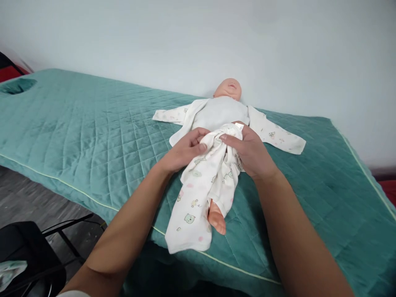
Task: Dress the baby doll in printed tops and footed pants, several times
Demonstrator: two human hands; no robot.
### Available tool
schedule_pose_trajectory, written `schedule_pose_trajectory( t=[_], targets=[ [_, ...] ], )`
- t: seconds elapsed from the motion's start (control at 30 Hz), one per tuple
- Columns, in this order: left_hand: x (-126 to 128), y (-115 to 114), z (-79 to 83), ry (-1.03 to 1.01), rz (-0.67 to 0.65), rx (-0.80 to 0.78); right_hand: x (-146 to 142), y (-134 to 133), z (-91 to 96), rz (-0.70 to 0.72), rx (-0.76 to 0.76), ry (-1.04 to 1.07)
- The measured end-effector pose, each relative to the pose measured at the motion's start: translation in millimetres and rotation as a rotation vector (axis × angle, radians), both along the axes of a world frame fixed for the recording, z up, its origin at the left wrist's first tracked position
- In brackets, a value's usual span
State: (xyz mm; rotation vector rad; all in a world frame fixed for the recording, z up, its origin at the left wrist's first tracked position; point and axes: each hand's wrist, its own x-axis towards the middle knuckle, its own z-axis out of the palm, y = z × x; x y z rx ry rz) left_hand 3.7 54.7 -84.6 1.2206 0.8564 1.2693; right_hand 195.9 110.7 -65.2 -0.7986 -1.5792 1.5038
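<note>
A baby doll (228, 89) lies on its back on the green quilted bed (93, 123), head toward the wall, in a white top (220, 112) with the sleeves spread out. White printed baby trousers (198, 194) cover its legs; one bare foot (216, 218) sticks out of the right leg. My left hand (182, 150) is closed on the trousers' waistband at the doll's left hip. Gripping the waistband on the other side is my right hand (252, 152). The waistband is bunched at the doll's waist.
The bed's front edge (130, 214) runs diagonally below my arms. A face hole (18, 86) is in the bed's far left end. A black chair (27, 255) with a printed cloth (9, 273) stands at the lower left on a grey floor. A white wall rises behind.
</note>
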Motion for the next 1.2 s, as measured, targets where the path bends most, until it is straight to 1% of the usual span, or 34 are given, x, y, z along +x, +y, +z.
schedule_pose_trajectory(
  t=[0.1,0.13,0.17,0.2,0.3,0.37,0.47,0.53,0.6,0.63,0.7,0.77,0.83,0.9,1.0,1.1,1.2],
  targets=[
    [-4.2,-3.6,9.0,0.196,-0.191,-0.018,0.5,0.4,-2.3,-0.011,-0.021,0.056],
    [-4.6,-4.6,10.7,0.237,-0.225,-0.032,1.0,0.4,-2.3,0.000,-0.018,0.050],
    [-4.6,-5.5,11.1,0.257,-0.231,-0.042,1.5,0.3,-2.0,0.011,-0.010,0.035],
    [-4.4,-6.0,10.2,0.256,-0.209,-0.045,1.9,0.2,-1.4,0.018,0.002,0.009],
    [-3.0,-5.0,0.7,0.170,-0.045,-0.012,2.1,-1.0,2.7,0.022,0.063,-0.116],
    [-2.2,-2.7,-7.1,0.101,0.041,0.005,1.2,-2.9,7.4,0.051,0.119,-0.215],
    [-1.5,0.5,-13.6,0.063,0.092,0.023,0.1,-7.0,16.5,0.173,0.188,-0.343],
    [-1.0,1.4,-14.1,0.084,0.130,0.043,0.4,-9.8,21.2,0.271,0.201,-0.409],
    [-0.2,1.2,-13.2,0.109,0.159,0.054,1.5,-11.7,22.5,0.323,0.193,-0.464],
    [0.0,0.9,-12.8,0.116,0.164,0.051,2.1,-12.3,21.6,0.322,0.186,-0.478],
    [0.1,0.3,-12.4,0.120,0.148,0.037,2.6,-12.4,17.2,0.266,0.163,-0.451],
    [-0.9,0.1,-11.7,0.138,0.112,0.029,1.8,-11.4,11.2,0.167,0.118,-0.354],
    [-2.9,0.2,-9.7,0.180,0.054,0.061,0.0,-10.1,6.1,0.076,0.066,-0.247],
    [-4.6,0.2,-6.4,0.220,-0.015,0.086,-2.1,-9.2,3.2,0.024,0.028,-0.180],
    [-4.9,-0.9,-1.9,0.236,-0.078,0.030,-4.5,-9.0,2.2,-0.014,0.017,-0.143],
    [-3.0,-2.2,-2.2,0.167,-0.072,-0.041,-5.4,-9.9,1.9,-0.045,0.060,-0.159],
    [-2.2,-3.0,-5.9,0.057,-0.035,-0.046,-4.7,-10.4,1.6,0.015,0.131,-0.198]
  ],
)
